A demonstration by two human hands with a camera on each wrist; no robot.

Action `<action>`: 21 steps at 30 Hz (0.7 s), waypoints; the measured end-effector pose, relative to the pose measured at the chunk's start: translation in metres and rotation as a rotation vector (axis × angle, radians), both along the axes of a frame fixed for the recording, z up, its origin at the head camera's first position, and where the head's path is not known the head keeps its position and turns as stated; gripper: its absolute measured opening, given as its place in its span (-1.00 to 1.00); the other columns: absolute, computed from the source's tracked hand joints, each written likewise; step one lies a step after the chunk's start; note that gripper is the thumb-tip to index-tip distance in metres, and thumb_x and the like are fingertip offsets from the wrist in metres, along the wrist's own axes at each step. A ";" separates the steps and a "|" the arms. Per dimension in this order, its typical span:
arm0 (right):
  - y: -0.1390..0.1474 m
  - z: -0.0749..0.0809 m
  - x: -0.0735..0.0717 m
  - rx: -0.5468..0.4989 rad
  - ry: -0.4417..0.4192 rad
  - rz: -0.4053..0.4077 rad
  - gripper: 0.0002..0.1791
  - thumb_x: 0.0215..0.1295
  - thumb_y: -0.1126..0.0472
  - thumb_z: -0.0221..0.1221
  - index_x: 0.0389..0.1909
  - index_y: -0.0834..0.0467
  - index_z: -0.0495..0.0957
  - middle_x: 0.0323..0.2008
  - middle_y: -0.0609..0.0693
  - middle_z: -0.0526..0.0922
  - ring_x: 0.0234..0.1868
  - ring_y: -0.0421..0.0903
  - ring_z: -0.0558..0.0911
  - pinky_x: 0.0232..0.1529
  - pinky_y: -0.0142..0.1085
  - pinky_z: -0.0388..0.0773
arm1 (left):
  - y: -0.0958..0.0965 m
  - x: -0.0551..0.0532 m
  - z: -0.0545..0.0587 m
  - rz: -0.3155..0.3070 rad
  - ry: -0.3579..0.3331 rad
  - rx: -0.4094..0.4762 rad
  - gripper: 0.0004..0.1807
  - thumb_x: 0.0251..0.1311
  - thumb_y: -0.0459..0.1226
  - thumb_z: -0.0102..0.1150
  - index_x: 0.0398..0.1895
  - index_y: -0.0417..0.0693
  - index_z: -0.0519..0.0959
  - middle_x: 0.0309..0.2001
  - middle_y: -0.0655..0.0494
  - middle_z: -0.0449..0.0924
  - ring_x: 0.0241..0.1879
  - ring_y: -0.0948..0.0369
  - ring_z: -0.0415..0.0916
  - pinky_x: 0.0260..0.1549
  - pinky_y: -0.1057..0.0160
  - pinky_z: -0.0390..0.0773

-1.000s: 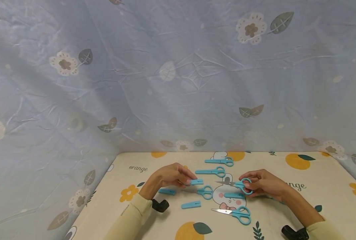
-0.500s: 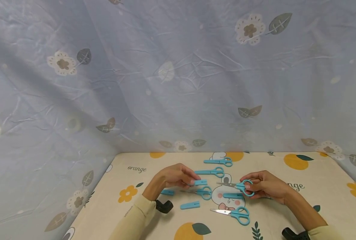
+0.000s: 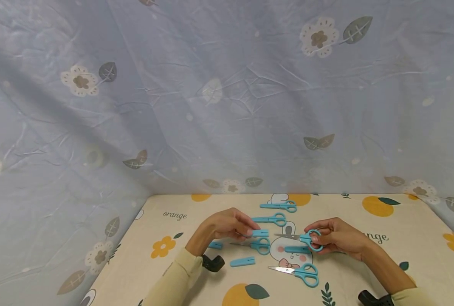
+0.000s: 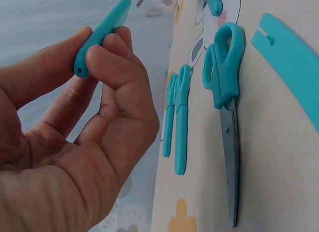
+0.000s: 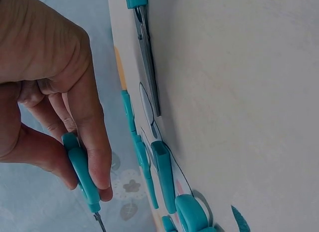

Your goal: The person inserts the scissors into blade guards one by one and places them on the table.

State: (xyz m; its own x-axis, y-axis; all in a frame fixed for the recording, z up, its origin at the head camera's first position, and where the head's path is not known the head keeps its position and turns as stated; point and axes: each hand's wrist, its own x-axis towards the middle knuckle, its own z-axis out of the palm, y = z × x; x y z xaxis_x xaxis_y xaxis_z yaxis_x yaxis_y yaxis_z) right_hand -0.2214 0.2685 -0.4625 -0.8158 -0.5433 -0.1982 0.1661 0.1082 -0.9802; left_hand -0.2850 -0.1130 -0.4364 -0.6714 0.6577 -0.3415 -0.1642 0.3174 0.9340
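1. Left hand [image 3: 230,225]: thumb and fingertips pinch a blue cover [image 3: 260,233] above the table [image 3: 425,238]. The cover's long axis runs left to right, almost level in the head view; its slotted end faces right.
2. Right hand [image 3: 334,236]: thumb and fingers grip a pair of scissors [image 3: 305,239] by the blue handle. The bare blades point left, towards the slotted end; the tip is near the cover but apart from it.
3. Near scissors [image 3: 307,274]: bare, on the table, tip pointing left and slightly away from the person.
4. Middle scissors [image 3: 260,245]: bare, just in front of the left hand, tip also leftward.
5. Partly hidden scissors [image 5: 144,42]: bare blades, seen at the top edge of the right wrist view.
6. Far scissors [image 3: 278,206] and next scissors [image 3: 269,219]: both covered, long axes side to side, handles right.
7. Loose covers: front cover [image 3: 243,262], right cover [image 3: 297,250] and left cover [image 3: 215,245], the last partly hidden; all lie roughly left to right.
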 end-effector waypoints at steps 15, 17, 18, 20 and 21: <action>-0.004 0.004 -0.001 0.011 0.008 0.001 -0.50 0.55 0.26 0.27 0.38 0.43 0.49 -0.16 0.00 0.86 -0.15 -0.12 0.84 -0.12 -0.21 0.81 | 0.005 0.003 0.005 -0.008 -0.004 0.032 -0.69 0.36 -0.47 0.30 0.13 -0.36 0.74 -0.27 0.14 0.76 -0.42 0.25 0.54 -0.34 0.34 0.64; -0.005 0.005 -0.001 0.023 0.013 0.000 -0.48 0.55 0.26 0.27 0.38 0.44 0.48 -0.15 0.00 0.86 -0.15 -0.12 0.84 -0.12 -0.20 0.81 | 0.005 0.004 0.005 -0.012 -0.004 0.032 -0.69 0.35 -0.47 0.30 0.13 -0.37 0.73 -0.27 0.14 0.76 -0.42 0.25 0.54 -0.34 0.34 0.63; -0.005 0.006 -0.001 0.028 0.013 -0.001 -0.48 0.55 0.25 0.27 0.39 0.44 0.47 -0.15 0.00 0.86 -0.15 -0.12 0.84 -0.11 -0.19 0.81 | 0.006 0.004 0.006 -0.014 -0.007 0.033 -0.68 0.36 -0.47 0.30 0.14 -0.38 0.72 -0.27 0.13 0.75 -0.42 0.25 0.53 -0.34 0.33 0.63; -0.005 0.007 -0.002 0.043 0.021 -0.002 -0.46 0.55 0.25 0.28 0.39 0.45 0.46 -0.16 0.00 0.86 -0.15 -0.12 0.84 -0.11 -0.20 0.81 | 0.007 0.003 0.007 -0.019 -0.007 0.030 -0.65 0.36 -0.47 0.29 0.17 -0.42 0.69 -0.26 0.14 0.75 -0.42 0.25 0.54 -0.33 0.33 0.63; -0.006 0.008 -0.003 0.050 0.028 -0.004 -0.46 0.54 0.25 0.28 0.39 0.45 0.46 -0.16 -0.01 0.86 -0.15 -0.13 0.83 -0.12 -0.20 0.80 | 0.007 0.003 0.007 -0.021 0.000 0.029 -0.64 0.36 -0.47 0.29 0.18 -0.45 0.67 -0.26 0.14 0.74 -0.41 0.25 0.54 -0.33 0.33 0.64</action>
